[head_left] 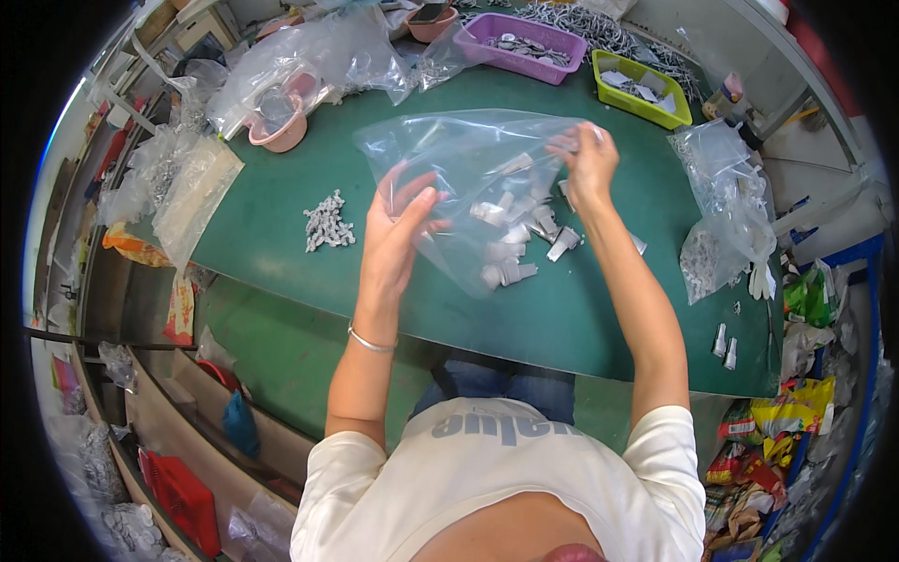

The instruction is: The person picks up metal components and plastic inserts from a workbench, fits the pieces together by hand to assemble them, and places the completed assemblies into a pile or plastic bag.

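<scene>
A large clear plastic bag [468, 140] is spread above the green table, stretched between my two hands. My left hand [398, 220] holds its left side, with the thumb in front and the curved fingers showing through the film. At the bag's upper right, my right hand [590, 164] pinches the edge between bent fingers. Several grey-white tapered plastic pieces [565, 244] lie on the table under and beside the bag. Others show through the film; whether they are inside or behind it I cannot tell. Left of my left hand sits a small heap of little grey parts [329, 223].
Along the back of the green table [290, 281] stand a purple basket [478, 30] and a lime-green basket [674, 117] of parts, beside loose metal pieces [599, 36]. A pink bowl [281, 136] is at back left. Filled plastic bags [721, 206] and two tapered pieces [730, 354] lie right.
</scene>
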`<state>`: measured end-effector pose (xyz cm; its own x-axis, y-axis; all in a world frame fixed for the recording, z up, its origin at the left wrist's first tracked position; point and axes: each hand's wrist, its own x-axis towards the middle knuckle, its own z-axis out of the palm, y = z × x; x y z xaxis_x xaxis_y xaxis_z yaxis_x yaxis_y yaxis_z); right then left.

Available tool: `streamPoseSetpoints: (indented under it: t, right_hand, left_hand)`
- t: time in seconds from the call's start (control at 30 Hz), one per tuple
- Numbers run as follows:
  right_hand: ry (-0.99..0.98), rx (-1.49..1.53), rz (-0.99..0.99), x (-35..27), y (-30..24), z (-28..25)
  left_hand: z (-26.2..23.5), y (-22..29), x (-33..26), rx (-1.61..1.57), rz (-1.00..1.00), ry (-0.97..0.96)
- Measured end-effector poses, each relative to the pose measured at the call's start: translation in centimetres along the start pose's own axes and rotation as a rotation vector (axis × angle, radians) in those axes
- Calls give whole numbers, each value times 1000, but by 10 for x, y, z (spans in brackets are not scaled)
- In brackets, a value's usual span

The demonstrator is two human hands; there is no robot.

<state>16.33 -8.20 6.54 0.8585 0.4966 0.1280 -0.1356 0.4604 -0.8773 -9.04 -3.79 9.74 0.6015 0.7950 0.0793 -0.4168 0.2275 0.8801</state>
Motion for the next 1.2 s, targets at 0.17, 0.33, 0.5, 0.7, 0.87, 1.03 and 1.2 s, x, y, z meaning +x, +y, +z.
streamPoseSetpoints:
  t: [0.17, 0.33, 0.5, 0.7, 0.87, 1.03, 1.2]
  right_hand:
    - [-584, -633, 62, 29, 1, -22]
    - [-685, -1536, -377, 17, 44, -94]
    - [-595, -1405, -476, -3, 49, -116]
    - [-258, -348, 89, -60, -3, -96]
    - [-335, 164, 266, -151, -41, -66]
    - [-332, 162, 118, -189, -49, -61]
    - [-354, -18, 73, -204, -68, -63]
  left_hand:
    - [-48, -17, 33, 77, 146, 369]
    - [-93, -63, 58, 161, 298, 510]
    - [-94, -86, 36, 809, 331, 659]
    - [-12, -59, -30, 989, 590, 432]
    - [39, -76, -72, 103, -244, -226]
    - [56, -67, -92, 86, -240, -167]
    - [60, -41, -97, 464, 218, -175]
